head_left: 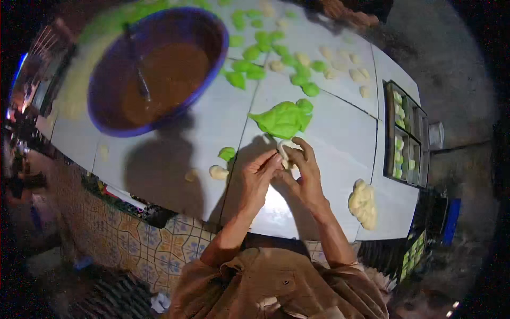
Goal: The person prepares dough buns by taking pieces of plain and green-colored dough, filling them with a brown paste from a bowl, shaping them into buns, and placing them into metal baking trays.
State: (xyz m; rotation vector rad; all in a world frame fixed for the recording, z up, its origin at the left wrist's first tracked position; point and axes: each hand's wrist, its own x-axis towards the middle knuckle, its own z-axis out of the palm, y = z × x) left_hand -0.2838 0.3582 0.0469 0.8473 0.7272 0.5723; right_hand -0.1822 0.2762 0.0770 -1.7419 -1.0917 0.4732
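At the middle of the white tiled table [329, 138], my left hand [257, 183] and my right hand [305, 181] both pinch a small cream piece of dough [285, 159]. Just beyond my fingers lies a large bright green lump of dough [279, 119]. A small green piece [227, 154] and a cream piece [218, 171] rest left of my left hand. To the right of my right hand is a bigger cream lump [363, 204].
A purple bowl of brown mixture [170, 69] with a utensil stands back left. Several green and cream pieces [309, 88] lie across the back. A divided tray with pieces [404, 133] sits at the right edge. Another person's hands [345, 13] show at the far side.
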